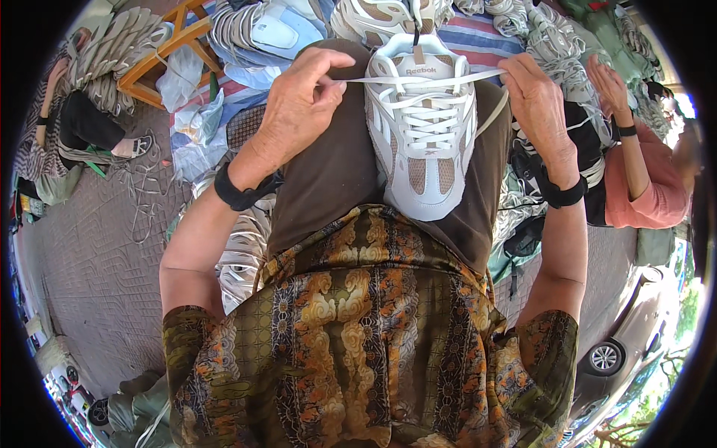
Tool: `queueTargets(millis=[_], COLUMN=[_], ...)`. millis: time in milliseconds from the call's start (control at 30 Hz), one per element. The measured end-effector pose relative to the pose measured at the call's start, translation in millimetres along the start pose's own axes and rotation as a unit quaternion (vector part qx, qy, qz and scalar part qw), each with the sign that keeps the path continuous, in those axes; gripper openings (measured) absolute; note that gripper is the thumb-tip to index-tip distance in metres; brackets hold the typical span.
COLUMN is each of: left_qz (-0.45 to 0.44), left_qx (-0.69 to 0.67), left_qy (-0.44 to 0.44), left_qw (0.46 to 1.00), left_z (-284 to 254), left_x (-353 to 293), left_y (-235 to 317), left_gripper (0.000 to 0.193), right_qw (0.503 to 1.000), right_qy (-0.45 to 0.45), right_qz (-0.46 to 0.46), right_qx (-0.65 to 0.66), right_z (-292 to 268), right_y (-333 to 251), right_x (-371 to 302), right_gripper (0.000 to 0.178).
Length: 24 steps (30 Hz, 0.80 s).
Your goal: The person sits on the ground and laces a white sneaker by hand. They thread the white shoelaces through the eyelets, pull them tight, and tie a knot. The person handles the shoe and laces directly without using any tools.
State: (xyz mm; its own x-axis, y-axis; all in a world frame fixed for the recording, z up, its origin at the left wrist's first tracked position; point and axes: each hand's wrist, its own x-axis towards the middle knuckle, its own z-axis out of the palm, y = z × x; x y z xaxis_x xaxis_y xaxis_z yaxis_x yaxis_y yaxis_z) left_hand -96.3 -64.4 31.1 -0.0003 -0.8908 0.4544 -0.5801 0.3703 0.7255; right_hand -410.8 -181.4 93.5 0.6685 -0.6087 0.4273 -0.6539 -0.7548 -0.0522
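Observation:
A white and beige sneaker [426,188] rests on my lap with its toe toward me. Its white shoelace [482,75] is threaded crisscross up the front, and the two ends stretch out sideways below the tongue. My left hand [293,112] pinches one end between thumb and fingers, to the left of the shoe. On the other side, my right hand [538,108] grips the opposite end, whose tail hangs down in a loop beside the shoe. Between the hands the lace runs nearly straight and looks taut. Neither hand touches the shoe itself.
More sneakers [371,19] lie on a striped cloth [478,37] beyond my knees. Stacked shoe parts [276,31] sit near a wooden stool [166,51] at the far left. Another person in a pink shirt [648,183] sits close on my right; someone else sits at far left.

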Motion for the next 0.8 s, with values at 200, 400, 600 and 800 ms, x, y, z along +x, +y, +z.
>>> queueTargets(millis=[200,400,600,800], left_qz=[0.052,0.124,0.125,0.051], left_qx=[0.165,0.274,0.383,0.477], left_qy=[-0.036,-0.061,-0.068,-0.126], left_qw=[0.984,0.952,0.913,0.868], left_z=[1.6,-0.7,-39.1,-89.8], left_x=[-6.8,-3.9,-16.5,-44.1], left_y=[-2.9,-15.6,-33.3,-64.3], left_gripper=[0.031,0.012,0.007,0.005], right_qw=[0.995,0.979,0.966,0.962], right_qy=[-0.010,-0.044,-0.088,-0.051], right_qz=[0.042,0.130,0.185,0.240], right_qx=[-0.090,-0.151,-0.160,-0.120], right_z=[1.7,-12.6,-16.0,-13.8], right_y=[22.0,60.0,100.7,116.2], right_x=[-19.2,-52.9,-96.3,-131.2], right_gripper=[0.011,0.011,0.011,0.011])
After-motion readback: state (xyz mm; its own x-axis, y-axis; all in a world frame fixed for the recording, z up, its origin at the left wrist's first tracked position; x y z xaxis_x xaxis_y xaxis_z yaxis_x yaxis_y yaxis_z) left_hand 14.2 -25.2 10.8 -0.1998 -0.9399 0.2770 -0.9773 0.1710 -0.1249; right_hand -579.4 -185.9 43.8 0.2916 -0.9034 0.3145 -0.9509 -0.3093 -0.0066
